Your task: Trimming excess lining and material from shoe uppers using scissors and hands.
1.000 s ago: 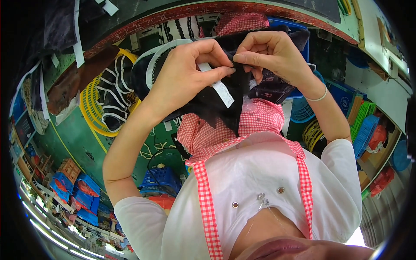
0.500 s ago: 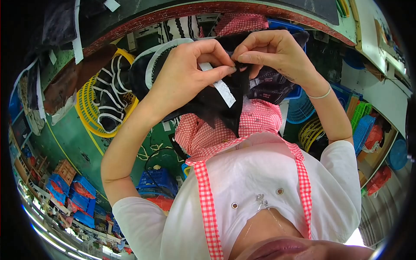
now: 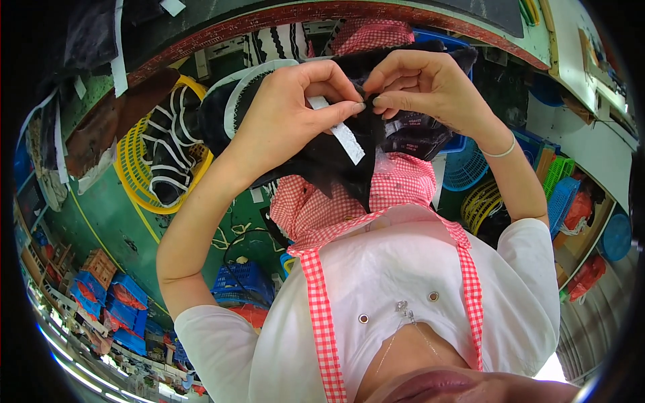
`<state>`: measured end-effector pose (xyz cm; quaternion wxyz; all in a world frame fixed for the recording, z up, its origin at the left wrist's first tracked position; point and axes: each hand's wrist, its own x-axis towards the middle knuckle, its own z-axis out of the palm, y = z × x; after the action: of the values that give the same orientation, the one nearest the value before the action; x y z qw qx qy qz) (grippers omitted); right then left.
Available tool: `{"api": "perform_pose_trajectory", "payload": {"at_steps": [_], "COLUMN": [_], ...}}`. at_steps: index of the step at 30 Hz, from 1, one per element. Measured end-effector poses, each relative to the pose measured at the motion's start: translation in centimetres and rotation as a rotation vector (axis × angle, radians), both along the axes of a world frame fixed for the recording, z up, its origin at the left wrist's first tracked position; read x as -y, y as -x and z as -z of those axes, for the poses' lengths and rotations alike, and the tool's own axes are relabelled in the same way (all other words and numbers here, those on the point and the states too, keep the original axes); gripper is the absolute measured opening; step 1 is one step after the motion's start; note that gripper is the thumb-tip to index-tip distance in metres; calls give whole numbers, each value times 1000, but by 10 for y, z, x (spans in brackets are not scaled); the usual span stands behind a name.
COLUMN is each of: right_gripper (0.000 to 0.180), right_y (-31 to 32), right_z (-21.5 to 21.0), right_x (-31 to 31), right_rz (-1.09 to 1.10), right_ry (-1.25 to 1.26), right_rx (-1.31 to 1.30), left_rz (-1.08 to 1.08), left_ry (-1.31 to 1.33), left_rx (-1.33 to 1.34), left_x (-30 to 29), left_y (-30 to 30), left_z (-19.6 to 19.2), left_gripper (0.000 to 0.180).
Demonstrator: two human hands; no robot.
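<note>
A black plush fabric piece (image 3: 336,164) lies across my lap, with a pale stitched band (image 3: 235,101) along its left part. My left hand (image 3: 299,101) pinches the fabric's edge between thumb and index finger. A narrow white strip (image 3: 348,142) sticks out beneath that thumb and lies over the black cloth. Close beside it, my right hand (image 3: 430,91) has bent fingers, its thumb and index tips at the same black edge. Whatever small detail lies between the fingertips is too dark to make out. Right of the fabric shows a dark piece with pale print (image 3: 420,134).
A yellow basket (image 3: 127,161) at the left holds black-and-white striped pieces (image 3: 176,144). The workbench's red edge (image 3: 222,47) curves across the top. Blue crates (image 3: 245,282) stand on the green floor, and a blue round basket (image 3: 465,168) is at the right.
My right hand has shifted slightly down, and its thumb and index tips sit a little farther from the left fingertips. My left hand stays nearly still on the fabric.
</note>
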<state>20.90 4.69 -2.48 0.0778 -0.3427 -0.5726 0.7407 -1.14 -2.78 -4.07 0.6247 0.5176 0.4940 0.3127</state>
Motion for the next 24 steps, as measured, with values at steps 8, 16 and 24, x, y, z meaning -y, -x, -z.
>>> {"api": "perform_pose_trajectory", "payload": {"at_steps": [8, 16, 24], "right_gripper": [31, 34, 48], "right_y": [5, 33, 61], "right_z": [-9, -44, -63], "right_x": [0, -19, -26], "right_rz": [-90, -368, -621], "right_ry": [-357, -559, -599], "right_rx": [31, 224, 419], "left_rz": [10, 5, 35], "left_ry": [1, 39, -16], "left_rx": [14, 52, -11], "left_x": [0, 0, 0], "left_y": [-2, -4, -5], "left_z": [2, -2, -5], "left_gripper": [9, 9, 9]}}
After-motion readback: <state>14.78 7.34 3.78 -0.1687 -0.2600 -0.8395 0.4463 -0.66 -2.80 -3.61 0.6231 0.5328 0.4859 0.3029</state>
